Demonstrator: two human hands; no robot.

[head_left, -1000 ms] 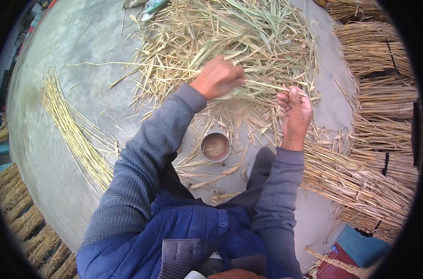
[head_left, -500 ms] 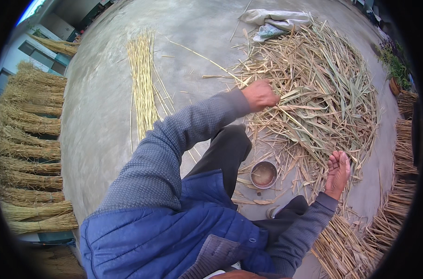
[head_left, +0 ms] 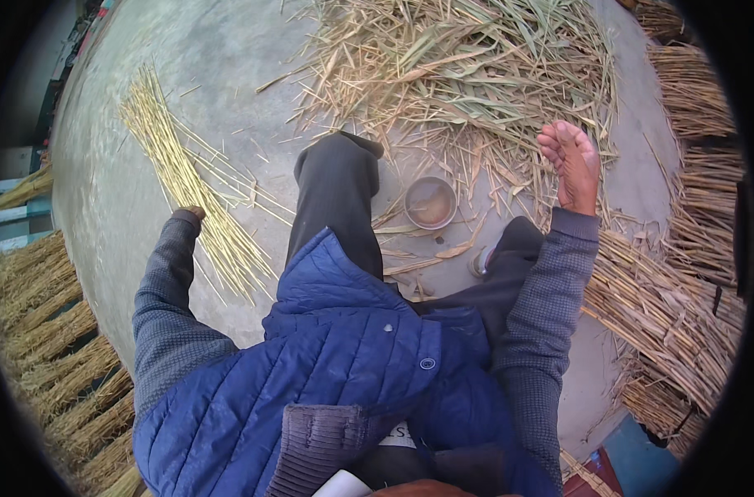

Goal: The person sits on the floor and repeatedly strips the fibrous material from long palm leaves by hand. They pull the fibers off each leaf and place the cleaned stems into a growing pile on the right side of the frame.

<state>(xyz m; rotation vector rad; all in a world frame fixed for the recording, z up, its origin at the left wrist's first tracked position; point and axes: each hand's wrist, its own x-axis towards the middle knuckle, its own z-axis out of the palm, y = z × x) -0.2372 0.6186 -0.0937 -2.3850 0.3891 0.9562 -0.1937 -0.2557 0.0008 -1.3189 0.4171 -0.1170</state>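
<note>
My left arm reaches out to a loose sheaf of pale yellow stalks (head_left: 174, 157) on the concrete floor. At its left edge is my left hand (head_left: 193, 213), mostly covered by the sleeve, so its fingers do not show. My right hand (head_left: 574, 161) is raised at the near right side of a heap of dry leaves and husks (head_left: 451, 74). Its fingers are curled in toward the palm, and whatever they may hold is hidden. A round metal bowl (head_left: 431, 203) with a little brownish content stands between my legs.
Bundles of dry stalks (head_left: 667, 319) lie along the right side. Brushy straw bundles (head_left: 54, 331) line the left. My bent dark-trousered knee (head_left: 340, 166) rises between the sheaf and the heap. Scattered leaf scraps (head_left: 427, 263) lie near the bowl.
My left hand has swung left from the heap to the sheaf, and the long stalk it held over the heap no longer shows apart. The right hand keeps its curled pose. The whole view has shifted.
</note>
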